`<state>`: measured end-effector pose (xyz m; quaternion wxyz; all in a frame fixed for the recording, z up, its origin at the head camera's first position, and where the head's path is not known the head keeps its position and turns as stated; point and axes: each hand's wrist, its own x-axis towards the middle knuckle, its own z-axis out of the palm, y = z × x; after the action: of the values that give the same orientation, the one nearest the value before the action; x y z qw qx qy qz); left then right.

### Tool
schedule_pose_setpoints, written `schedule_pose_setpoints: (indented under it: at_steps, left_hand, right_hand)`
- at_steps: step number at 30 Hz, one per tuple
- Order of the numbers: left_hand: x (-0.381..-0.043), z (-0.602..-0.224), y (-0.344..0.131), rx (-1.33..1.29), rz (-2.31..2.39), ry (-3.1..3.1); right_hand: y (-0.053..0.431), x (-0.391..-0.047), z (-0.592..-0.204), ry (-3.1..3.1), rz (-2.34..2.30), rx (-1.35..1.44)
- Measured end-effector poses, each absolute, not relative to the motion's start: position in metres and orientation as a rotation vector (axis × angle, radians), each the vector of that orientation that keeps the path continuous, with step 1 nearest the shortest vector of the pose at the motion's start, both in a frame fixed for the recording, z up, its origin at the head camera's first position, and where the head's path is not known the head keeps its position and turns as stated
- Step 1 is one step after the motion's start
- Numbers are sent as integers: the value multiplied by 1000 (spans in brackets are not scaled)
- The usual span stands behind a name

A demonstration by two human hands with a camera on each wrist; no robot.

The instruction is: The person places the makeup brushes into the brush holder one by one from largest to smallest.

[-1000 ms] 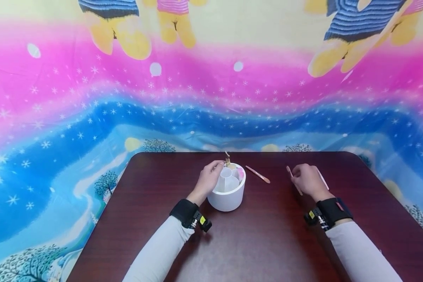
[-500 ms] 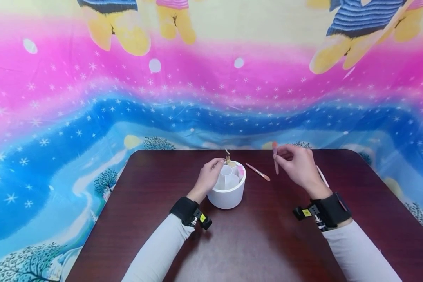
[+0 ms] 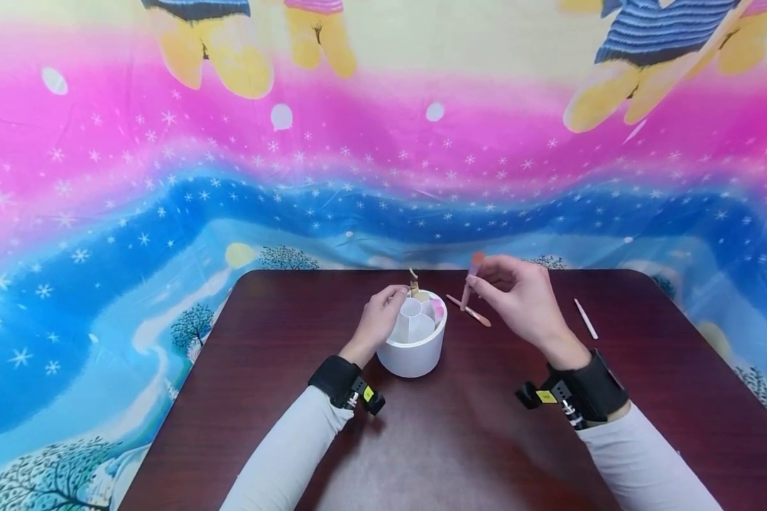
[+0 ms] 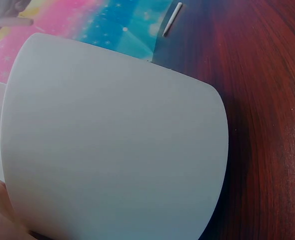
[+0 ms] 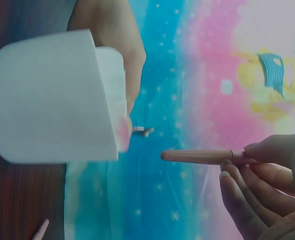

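A round white holder (image 3: 409, 360) with inner compartments stands upright on the table. My left hand (image 3: 378, 319) grips its rim on the far left side; the holder's wall (image 4: 117, 135) hides most of that hand in the left wrist view. My right hand (image 3: 524, 298) pinches a pink makeup brush (image 5: 197, 156) between thumb and fingers, bristles up and handle end down. This brush is in the air to the right of the holder, its orange bristles (image 3: 479, 257) showing above the fingers. Inside the holder sit a pink piece (image 3: 437, 310) and a thin gold-brown item (image 3: 414, 285).
Another makeup brush (image 3: 479, 318) lies on the dark wooden table (image 3: 473, 454) just right of the holder. Farther right lies a slim white stick (image 3: 585, 318). A printed cloth (image 3: 383, 156) hangs behind the table's far edge.
My right hand has lifted the makeup brush off the table, turned it upright and carried it left toward the holder. The left hand has stayed at the holder's rim.
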<state>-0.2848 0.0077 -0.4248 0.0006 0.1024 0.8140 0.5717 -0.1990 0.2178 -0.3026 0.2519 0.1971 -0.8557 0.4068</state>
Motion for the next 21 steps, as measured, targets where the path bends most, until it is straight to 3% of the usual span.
schedule_pose_setpoints:
  at_steps: [13,21]
  left_hand:
    - [-285,-426,8,330,1796,2557]
    - [-285,-426,7,334,1796,2559]
  right_hand:
    - [194,-194,-303,-2347,1184,612]
    - [197,-208,-324,-2379,1180,666]
